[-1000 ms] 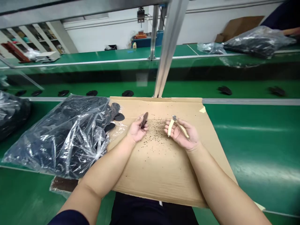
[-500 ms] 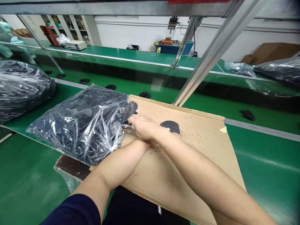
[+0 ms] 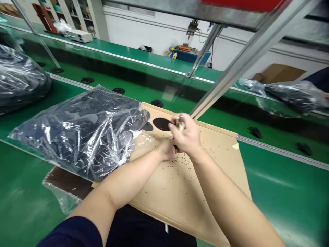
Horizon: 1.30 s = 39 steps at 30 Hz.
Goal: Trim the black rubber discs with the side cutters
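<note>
Both hands have left the bag (image 3: pixel 77 137). Right hand (image 3: pixel 187 137) grips my cutters (image 3: pixel 180 124); left hand (image 3: pixel 165 152), half hidden, I cannot tell. Black disc (image 3: pixel 161 124) lies just beside on cardboard (image 3: pixel 185 199). Step, likely: pick-up; next needs a rim pinch.

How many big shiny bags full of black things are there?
3: the middle bag lies by the left hand; the left bag and the right bag sit farther off. Others may be hidden.
</note>
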{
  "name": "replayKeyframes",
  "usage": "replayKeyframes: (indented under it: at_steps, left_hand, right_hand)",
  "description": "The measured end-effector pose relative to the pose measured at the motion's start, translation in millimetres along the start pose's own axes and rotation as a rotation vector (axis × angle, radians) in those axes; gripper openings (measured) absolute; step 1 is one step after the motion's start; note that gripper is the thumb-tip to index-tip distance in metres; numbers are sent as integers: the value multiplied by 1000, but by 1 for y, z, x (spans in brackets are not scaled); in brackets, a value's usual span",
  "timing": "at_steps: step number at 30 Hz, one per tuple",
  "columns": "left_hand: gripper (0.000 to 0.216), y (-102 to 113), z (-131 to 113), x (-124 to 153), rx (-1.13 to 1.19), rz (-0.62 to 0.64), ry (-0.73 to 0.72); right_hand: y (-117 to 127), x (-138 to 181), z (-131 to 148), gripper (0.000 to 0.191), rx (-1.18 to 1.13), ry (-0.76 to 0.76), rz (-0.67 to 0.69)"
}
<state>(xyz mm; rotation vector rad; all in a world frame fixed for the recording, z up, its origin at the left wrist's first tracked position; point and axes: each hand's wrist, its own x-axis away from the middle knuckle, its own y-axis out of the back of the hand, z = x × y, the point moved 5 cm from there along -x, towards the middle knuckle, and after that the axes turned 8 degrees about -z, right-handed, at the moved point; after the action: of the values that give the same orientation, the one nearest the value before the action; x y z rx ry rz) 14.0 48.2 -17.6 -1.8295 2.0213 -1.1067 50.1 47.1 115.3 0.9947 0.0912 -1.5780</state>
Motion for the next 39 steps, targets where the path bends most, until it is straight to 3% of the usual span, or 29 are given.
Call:
replayKeyframes:
  at_steps: [4, 7, 9, 13, 19, 21, 25, 30, 34, 39]
  left_hand:
    - [18, -8, 5, 0, 30, 72, 164]
    - [22, -5, 5, 3, 1, 42, 147]
    - [27, -6, 7, 6, -26, 65, 130]
    - [33, -9, 11, 11, -90, 115, 101]
    - [34, -6, 8, 12, -66, 21, 10]
    - [36, -6, 6, 12, -80, 15, -6]
    - [47, -9, 5, 14, -121, 30, -20]
    - [49, -11, 6, 17, -171, 61, -63]
    - [54, -12, 7, 17, -174, 116, -89]
    - [52, -7, 9, 14, -222, 84, -101]
  right_hand:
    - [66, 41, -27, 15, 58, -51, -414]
    - [84, 78, -48, 14, 202, 24, -558]
    - [82, 95, -56, 15, 295, 136, -539]
    - [63, 105, -56, 17, 375, 308, -339]
    - [46, 101, -50, 30, 230, 216, 0]
    - [52, 102, -51, 34, 200, 118, -50]
    - [72, 104, -64, 26, 255, -162, -304]
    - [71, 108, -86, 24, 83, -451, -249]
    - [70, 108, -87, 23, 6, -459, -232]
    - [70, 108, -83, 23, 118, -369, -249]
